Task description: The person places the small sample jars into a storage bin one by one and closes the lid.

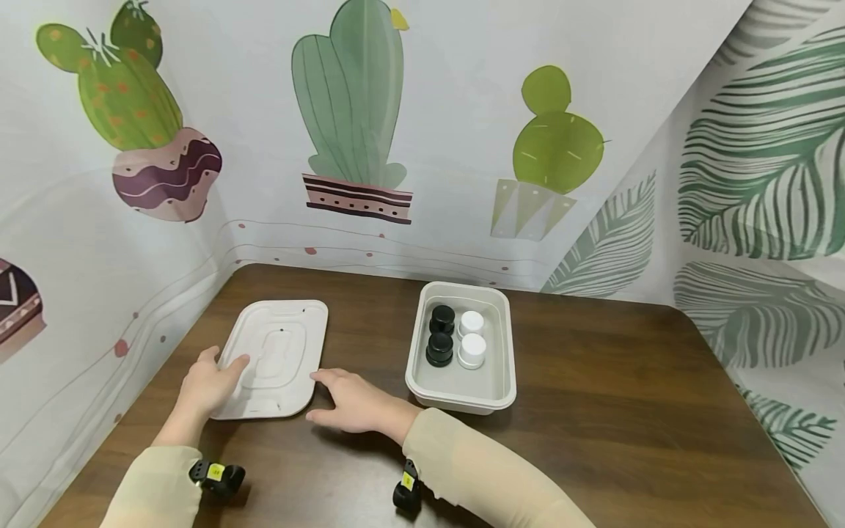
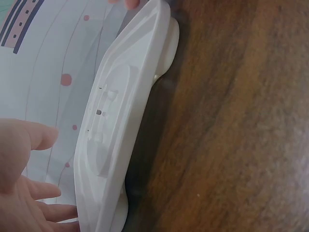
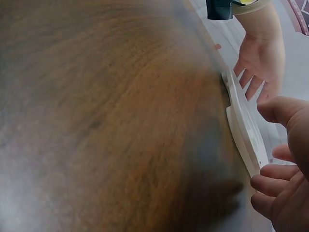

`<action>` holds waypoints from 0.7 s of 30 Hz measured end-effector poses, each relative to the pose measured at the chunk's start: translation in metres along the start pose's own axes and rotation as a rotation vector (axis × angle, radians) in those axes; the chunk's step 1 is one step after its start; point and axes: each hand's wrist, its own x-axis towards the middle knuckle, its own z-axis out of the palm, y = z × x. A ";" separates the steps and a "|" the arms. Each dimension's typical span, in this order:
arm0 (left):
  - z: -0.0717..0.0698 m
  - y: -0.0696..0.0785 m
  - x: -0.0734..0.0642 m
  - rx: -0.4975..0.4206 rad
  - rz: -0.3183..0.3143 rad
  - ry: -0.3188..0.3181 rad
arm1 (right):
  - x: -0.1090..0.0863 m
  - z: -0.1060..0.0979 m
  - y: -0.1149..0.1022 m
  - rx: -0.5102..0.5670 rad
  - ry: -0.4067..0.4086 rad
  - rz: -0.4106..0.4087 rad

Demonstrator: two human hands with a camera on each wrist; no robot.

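A white rectangular plastic lid [image 1: 305, 345] with a raised rim and a stepped centre lies on the left part of the table. My left hand [image 1: 210, 385] is at its left edge, thumb over the rim, fingers loosely extended. In the left wrist view the fingertips [image 2: 63, 212] reach the side of the lid [image 2: 130, 121], the thumb held apart. On the opposite side, my right hand [image 1: 353, 402] has its fingertips right at the lid's lower right edge. The right wrist view shows those fingers [image 3: 270, 186] relaxed beside the lid's end [image 3: 241, 128].
Right of the lid stands a pale rectangular tub [image 1: 505, 345]. Inside it are two black-capped jars [image 1: 440, 349] and two white-capped jars [image 1: 472, 350]. The brown wooden table [image 1: 614, 411] meets a cactus-printed cloth [image 1: 455, 147] at its back and sides.
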 end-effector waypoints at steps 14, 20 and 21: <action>-0.001 -0.001 -0.001 -0.090 -0.012 -0.001 | 0.004 0.006 -0.003 0.104 0.005 0.082; -0.003 -0.007 -0.001 -0.234 -0.046 -0.012 | 0.005 0.006 -0.003 0.368 0.097 0.176; -0.003 -0.008 -0.001 -0.254 -0.052 -0.012 | 0.005 0.006 -0.003 0.414 0.114 0.189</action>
